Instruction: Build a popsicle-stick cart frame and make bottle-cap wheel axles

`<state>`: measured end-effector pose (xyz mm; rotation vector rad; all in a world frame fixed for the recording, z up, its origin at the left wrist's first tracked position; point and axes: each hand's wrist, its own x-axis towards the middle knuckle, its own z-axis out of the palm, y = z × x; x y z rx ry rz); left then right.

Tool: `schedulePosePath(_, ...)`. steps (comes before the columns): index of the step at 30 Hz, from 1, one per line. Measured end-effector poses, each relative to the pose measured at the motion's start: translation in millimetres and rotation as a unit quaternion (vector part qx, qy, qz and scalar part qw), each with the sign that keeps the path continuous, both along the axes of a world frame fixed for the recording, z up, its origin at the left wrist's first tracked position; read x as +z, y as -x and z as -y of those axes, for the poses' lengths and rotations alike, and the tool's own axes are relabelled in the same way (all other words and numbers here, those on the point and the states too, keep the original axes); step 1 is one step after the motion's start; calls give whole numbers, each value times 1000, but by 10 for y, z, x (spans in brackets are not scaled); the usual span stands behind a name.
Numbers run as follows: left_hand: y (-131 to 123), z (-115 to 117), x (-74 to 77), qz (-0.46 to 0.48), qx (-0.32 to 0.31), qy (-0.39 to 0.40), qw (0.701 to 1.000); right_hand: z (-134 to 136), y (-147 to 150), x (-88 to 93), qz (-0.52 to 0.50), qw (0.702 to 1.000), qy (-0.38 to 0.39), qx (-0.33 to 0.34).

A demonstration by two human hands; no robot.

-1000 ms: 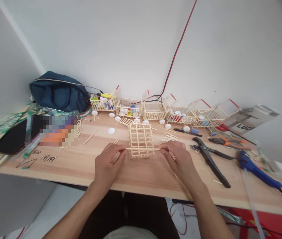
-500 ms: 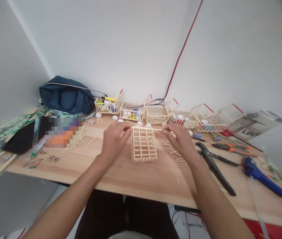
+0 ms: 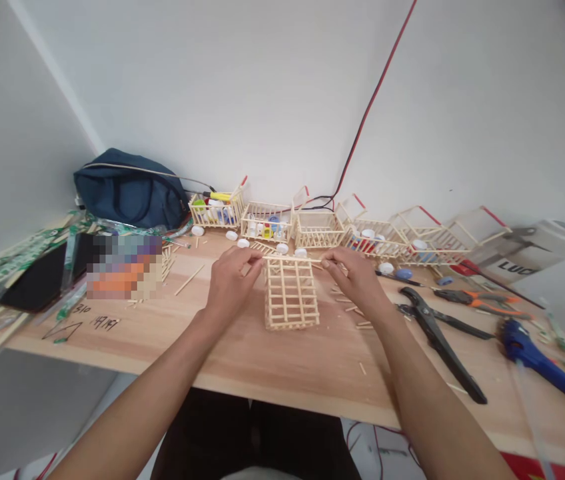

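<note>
A small basket frame of thin wooden sticks (image 3: 290, 293) stands on the wooden table (image 3: 272, 360) in front of me. My left hand (image 3: 231, 281) pinches one end of a thin wooden stick (image 3: 292, 259) at the frame's far left top corner. My right hand (image 3: 355, 280) pinches the other end at the far right corner. The stick lies across the frame's far top edge.
A row of finished stick baskets (image 3: 312, 227) with red handles lines the wall, some holding bottle caps. A blue bag (image 3: 130, 188) sits back left. Black pliers (image 3: 437, 340), orange-handled pliers (image 3: 480, 300) and a blue glue gun (image 3: 547, 363) lie right. Loose sticks (image 3: 350, 303) scatter nearby.
Both hands carried the stick from the frame's near edge to its far top edge. The view shifted slightly.
</note>
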<state>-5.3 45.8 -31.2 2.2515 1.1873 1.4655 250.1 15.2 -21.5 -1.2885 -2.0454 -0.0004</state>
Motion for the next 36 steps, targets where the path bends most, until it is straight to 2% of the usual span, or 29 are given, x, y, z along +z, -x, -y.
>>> schedulePosePath(21,30,20,-40,-2,21,-3,1000,8,26,-7,21,1000,-10,-21)
schedulePosePath(36,24,38,-16,-4,27,7,1000,32,51,-1,27,999,-8,-35)
